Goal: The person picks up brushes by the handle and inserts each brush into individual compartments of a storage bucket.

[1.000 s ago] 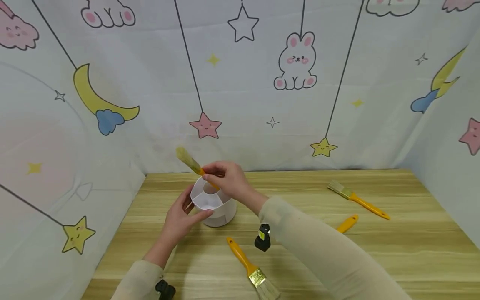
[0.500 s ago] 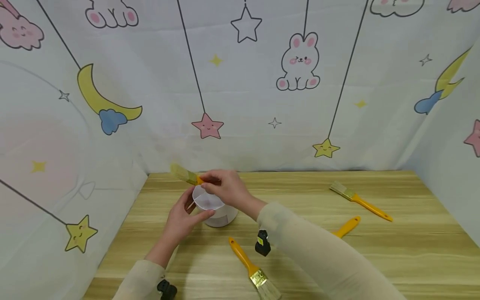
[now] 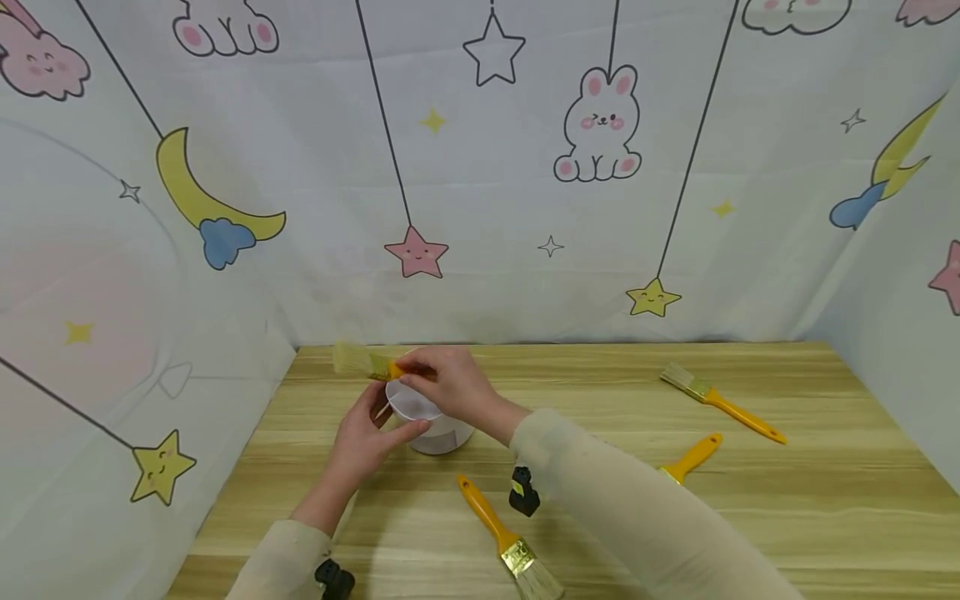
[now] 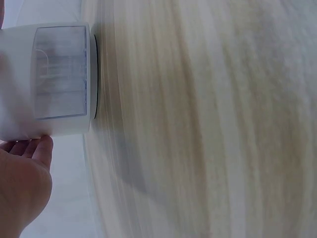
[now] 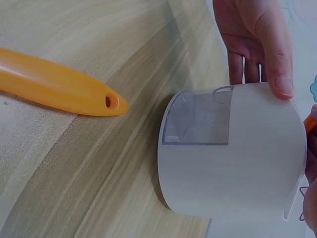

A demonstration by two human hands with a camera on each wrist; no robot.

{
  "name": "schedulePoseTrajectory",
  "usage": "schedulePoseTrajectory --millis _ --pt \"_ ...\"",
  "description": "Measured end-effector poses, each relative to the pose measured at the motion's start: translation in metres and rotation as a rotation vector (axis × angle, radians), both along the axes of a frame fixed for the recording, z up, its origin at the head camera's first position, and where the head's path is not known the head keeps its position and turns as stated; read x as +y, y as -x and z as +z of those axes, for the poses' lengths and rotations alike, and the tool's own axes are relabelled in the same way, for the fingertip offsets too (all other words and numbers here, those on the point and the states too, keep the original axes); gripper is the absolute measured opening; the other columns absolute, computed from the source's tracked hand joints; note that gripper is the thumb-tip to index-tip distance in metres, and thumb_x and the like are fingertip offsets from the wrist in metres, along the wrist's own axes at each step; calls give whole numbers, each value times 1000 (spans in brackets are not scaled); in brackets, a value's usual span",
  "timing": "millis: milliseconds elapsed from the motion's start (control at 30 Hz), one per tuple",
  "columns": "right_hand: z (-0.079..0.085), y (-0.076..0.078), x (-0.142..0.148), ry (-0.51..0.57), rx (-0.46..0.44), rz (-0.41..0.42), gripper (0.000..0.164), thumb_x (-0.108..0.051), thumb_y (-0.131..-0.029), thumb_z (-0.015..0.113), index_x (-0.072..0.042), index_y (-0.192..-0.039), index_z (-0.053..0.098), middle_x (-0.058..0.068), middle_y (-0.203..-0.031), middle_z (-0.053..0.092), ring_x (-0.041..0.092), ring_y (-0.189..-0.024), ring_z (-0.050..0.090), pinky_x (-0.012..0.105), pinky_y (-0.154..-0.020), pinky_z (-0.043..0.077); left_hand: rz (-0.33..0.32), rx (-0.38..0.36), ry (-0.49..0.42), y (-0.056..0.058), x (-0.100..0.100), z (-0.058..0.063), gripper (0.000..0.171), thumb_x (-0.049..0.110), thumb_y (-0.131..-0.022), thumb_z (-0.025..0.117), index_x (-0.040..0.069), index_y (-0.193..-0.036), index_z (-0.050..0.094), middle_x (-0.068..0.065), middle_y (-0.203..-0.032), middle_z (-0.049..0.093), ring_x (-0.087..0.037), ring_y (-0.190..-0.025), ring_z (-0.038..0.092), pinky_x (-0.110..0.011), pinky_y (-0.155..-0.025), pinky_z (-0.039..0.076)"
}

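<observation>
A white round pen holder [image 3: 438, 439] with inner compartments stands on the table; a clear panel [image 5: 198, 119] is set low in its side. My left hand [image 3: 363, 437] grips it, thumb on the near rim and fingers round the far left side. Over the holder's top, my right hand [image 3: 457, 383] pinches a paintbrush [image 3: 363, 363] by its orange handle. That brush lies nearly level, its pale bristles pointing left past the rim; the rest of the handle is hidden by the hand. In the left wrist view, left fingertips [image 4: 44, 148] press the holder's wall.
In front of the holder lies a second paintbrush [image 3: 487, 521], its handle end toward the holder. Another brush [image 3: 693, 457] is partly covered by the right sleeve [image 3: 622, 492]. A further brush [image 3: 727, 408] lies at the back right. A printed cloth [image 3: 487, 183] hangs behind the table.
The right hand has come down slightly, and the brush has tipped from slanting upward to nearly level, bristles lower and further left. The left hand keeps its grip on the pen holder.
</observation>
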State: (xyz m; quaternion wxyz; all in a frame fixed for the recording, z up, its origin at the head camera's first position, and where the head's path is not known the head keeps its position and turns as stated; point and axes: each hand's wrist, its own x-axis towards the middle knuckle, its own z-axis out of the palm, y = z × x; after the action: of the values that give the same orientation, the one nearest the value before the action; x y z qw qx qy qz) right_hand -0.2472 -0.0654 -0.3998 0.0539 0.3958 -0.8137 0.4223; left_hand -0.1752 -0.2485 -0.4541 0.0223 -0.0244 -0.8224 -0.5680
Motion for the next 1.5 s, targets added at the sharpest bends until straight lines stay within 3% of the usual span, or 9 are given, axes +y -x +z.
schedulePoseTrajectory --millis 400,700,1000,1200,1300,1500 --pt "-1 1 2 -30 48 -11 23 -9 -102 74 -4 -124 78 8 -119 79 19 -105 77 16 -91 61 10 2 14 -1 1 2 97 22 -93 88 0 -166 28 -21 -170 34 -38 -158 34 -47 -126 37" --pt "-1 2 6 -36 16 -3 32 -8 -100 76 -2 -132 74 12 -125 76 20 -109 77 15 -91 60 18 -20 9 0 1 1 104 25 -92 88 2 -169 21 -19 -173 28 -35 -159 33 -46 -127 37" --pt "3 6 13 -107 95 -18 48 -17 -99 80 -6 -144 67 10 -134 74 20 -110 77 29 -97 63 21 2 -23 0 1 -1 102 22 -91 89 5 -169 26 -16 -173 31 -34 -158 34 -44 -127 36" --pt "6 7 21 -168 79 -49 58 -25 -98 81 -6 -149 63 10 -143 68 26 -129 68 40 -110 57 17 10 -31 0 2 -2 102 20 -90 90 7 -169 27 -17 -172 32 -35 -158 35 -45 -127 36" --pt "9 6 26 -166 52 -43 60 -27 -98 82 -5 -150 62 10 -147 65 27 -135 64 43 -114 54 19 5 -27 0 3 -2 102 20 -90 90 7 -169 27 -17 -172 33 -35 -158 35 -45 -127 37" --pt "18 2 41 -176 92 3 64 -27 -97 83 -2 -151 60 11 -151 62 29 -137 62 44 -115 53 25 9 -18 0 2 0 102 19 -90 90 6 -169 27 -17 -171 34 -35 -157 36 -46 -126 37"
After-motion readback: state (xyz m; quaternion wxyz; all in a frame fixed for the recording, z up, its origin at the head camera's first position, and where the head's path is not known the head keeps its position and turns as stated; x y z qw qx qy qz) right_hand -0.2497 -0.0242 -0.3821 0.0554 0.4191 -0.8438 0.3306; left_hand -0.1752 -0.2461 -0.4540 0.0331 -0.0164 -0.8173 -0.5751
